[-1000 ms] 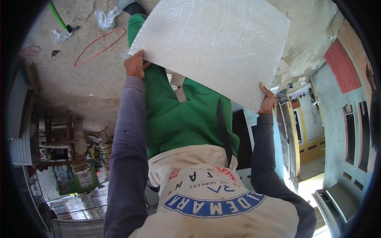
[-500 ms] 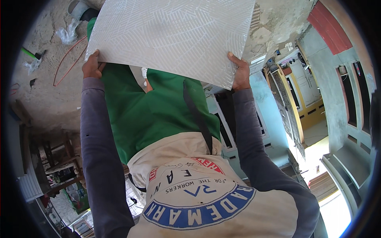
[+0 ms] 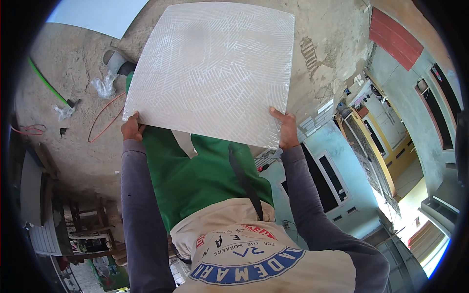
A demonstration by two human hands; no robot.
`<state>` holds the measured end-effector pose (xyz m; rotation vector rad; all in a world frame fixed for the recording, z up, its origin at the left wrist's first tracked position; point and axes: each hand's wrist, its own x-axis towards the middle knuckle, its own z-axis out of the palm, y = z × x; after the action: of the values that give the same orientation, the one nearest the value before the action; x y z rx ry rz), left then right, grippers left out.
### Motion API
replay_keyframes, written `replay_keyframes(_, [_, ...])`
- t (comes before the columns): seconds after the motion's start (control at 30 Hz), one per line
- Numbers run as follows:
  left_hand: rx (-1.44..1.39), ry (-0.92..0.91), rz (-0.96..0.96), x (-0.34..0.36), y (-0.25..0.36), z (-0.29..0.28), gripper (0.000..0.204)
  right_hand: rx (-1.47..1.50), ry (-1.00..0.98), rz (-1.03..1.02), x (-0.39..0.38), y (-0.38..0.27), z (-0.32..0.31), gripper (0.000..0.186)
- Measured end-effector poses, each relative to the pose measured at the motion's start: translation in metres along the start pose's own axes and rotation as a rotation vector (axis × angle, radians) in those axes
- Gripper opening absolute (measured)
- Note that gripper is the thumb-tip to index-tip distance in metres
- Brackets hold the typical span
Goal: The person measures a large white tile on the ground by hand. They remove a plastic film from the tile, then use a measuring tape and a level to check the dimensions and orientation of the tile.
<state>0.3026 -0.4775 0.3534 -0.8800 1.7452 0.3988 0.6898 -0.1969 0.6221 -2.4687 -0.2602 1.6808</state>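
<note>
A large square, pale grey panel (image 3: 215, 73) with a shiny hatched line pattern is held out in front of me, slightly tilted. At its near left corner my left hand (image 3: 132, 129) is closed on the edge, thumb on top. My right hand (image 3: 287, 129) grips the near right corner the same way, thumb lying over the patterned face. The fingers under the panel are mostly hidden. Below it show my green trousers (image 3: 205, 171), partly covered by the panel.
A smooth white sheet (image 3: 97, 17) lies at the far left. On the rough concrete ground (image 3: 73, 127) are crumpled clear plastic (image 3: 103, 87), a red cord (image 3: 105, 117) and a green hose-like strip (image 3: 46, 83). Light blue walls (image 3: 322, 151) stand to the right, wooden furniture (image 3: 88, 215) to the left.
The panel and both hands sit lower in the picture, and the panel's far edge is now visible. The white sheet has come into view at the far left. Both hands keep their hold.
</note>
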Motion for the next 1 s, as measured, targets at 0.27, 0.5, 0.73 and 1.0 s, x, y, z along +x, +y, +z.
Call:
replay_keyframes(0.27, [0.036, -0.028, -0.035, 0.007, 0.001, 0.004, 0.057, -0.028, 0.039, -0.104, 0.001, 0.008, 0.003, 0.031])
replay_keyframes(0.5, [0.083, 0.016, -0.047, 0.018, 0.006, 0.008, 0.05, -0.012, 0.057, -0.095, -0.007, 0.016, 0.004, 0.03])
replay_keyframes(0.73, [0.087, 0.093, 0.021, 0.002, 0.026, 0.006, 0.051, -0.001, 0.083, -0.019, -0.019, 0.011, 0.017, 0.032])
replay_keyframes(1.0, [0.053, 0.057, -0.019, -0.017, 0.043, 0.011, 0.054, -0.048, 0.134, -0.016, -0.02, 0.007, 0.028, 0.033])
